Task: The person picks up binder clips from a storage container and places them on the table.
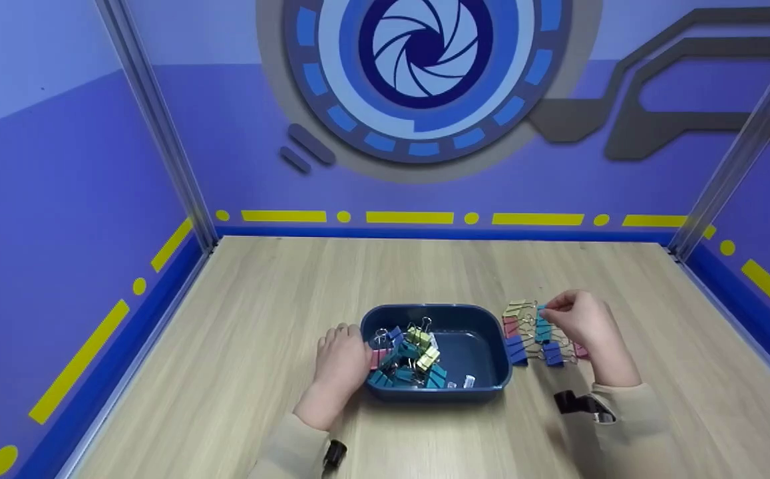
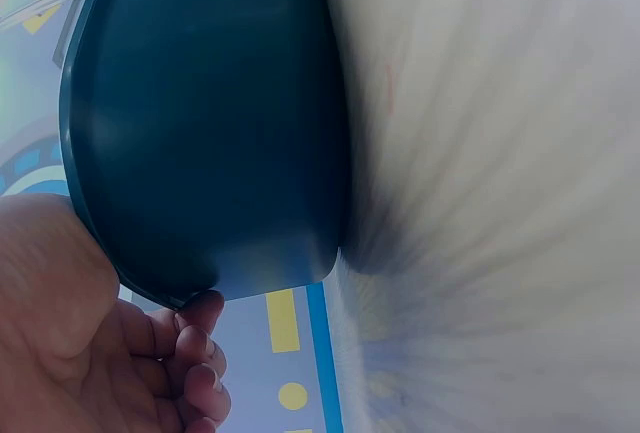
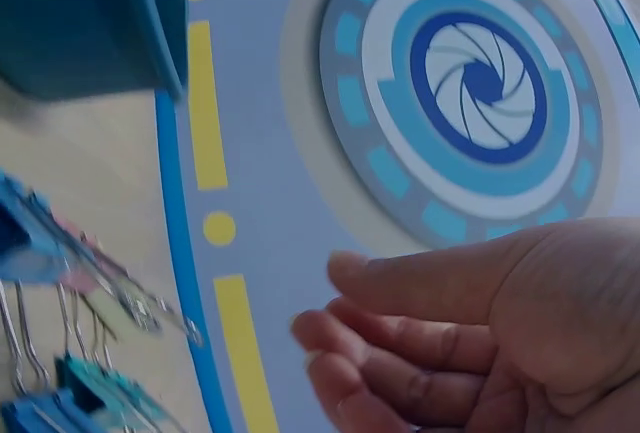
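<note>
The person's left forearm comes in from the near side of the tabletop (image 1: 278,299), and the left hand (image 1: 343,356) bends over the left rim of the bin (image 1: 438,394), back upward. The right forearm reaches in from the near right; the right hand (image 1: 586,322) arches above the tabletop, fingertips pointing left toward the bin.

There is one bin, standing midway between the left and right edges of the tabletop, well apart from the back edge. Inside, binder clips (image 1: 428,359) overlap toward its left end: two yellow, one pink and several teal and blue, too jumbled to count fully. To the right of the bin, at least six more clips lie in rough columns: one yellow (image 1: 515,309), two pink (image 1: 511,326), two blue (image 1: 516,350) and at least one teal (image 1: 544,329).

The left hand grips the bin's rim, its fingers bent against the outside. The right hand is loosely curved beside the teal clip, a small gap between thumb and fingers, holding nothing.
</note>
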Motion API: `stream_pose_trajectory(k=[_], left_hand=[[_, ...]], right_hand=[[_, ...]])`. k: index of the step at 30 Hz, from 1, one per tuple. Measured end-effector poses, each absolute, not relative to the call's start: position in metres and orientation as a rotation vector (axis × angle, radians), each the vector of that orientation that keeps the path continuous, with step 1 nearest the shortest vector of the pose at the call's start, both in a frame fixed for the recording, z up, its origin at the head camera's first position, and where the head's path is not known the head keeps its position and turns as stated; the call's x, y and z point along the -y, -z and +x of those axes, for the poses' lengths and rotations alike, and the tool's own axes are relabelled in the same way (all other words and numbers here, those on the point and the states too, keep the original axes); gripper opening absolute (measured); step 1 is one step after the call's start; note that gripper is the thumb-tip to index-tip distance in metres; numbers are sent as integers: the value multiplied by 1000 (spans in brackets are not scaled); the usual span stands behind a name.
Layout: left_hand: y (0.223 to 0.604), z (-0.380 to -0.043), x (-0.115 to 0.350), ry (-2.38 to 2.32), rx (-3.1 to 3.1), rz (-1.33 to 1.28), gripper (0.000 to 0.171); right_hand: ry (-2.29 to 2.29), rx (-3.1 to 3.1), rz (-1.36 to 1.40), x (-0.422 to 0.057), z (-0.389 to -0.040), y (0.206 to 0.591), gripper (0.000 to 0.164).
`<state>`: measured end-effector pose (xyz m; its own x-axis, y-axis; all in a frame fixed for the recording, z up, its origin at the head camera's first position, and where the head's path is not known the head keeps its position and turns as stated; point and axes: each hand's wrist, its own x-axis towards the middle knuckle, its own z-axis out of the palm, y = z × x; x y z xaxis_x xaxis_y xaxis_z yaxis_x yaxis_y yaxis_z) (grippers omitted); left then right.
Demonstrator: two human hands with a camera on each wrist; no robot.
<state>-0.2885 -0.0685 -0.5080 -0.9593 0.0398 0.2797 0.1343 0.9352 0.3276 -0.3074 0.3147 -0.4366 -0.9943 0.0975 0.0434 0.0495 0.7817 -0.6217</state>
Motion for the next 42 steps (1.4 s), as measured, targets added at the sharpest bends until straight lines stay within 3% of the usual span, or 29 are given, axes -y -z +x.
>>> stream_pose_trajectory(k=[21,32,36,42], left_hand=[[508,-289,69,456,2798,-159,27],[510,-289,70,466,2788,-161,26],[511,-289,70,459,2774,-166,25],[510,-287,69,470,2775,-162,26]], right_hand=[[-1087,2781,269,-222,-295,454,5],[-1056,2775,668,-178,-287,491,11],[-1003,2779,705,-173,-286,498,6],[-881,2818,646,-173,-288,502,11]])
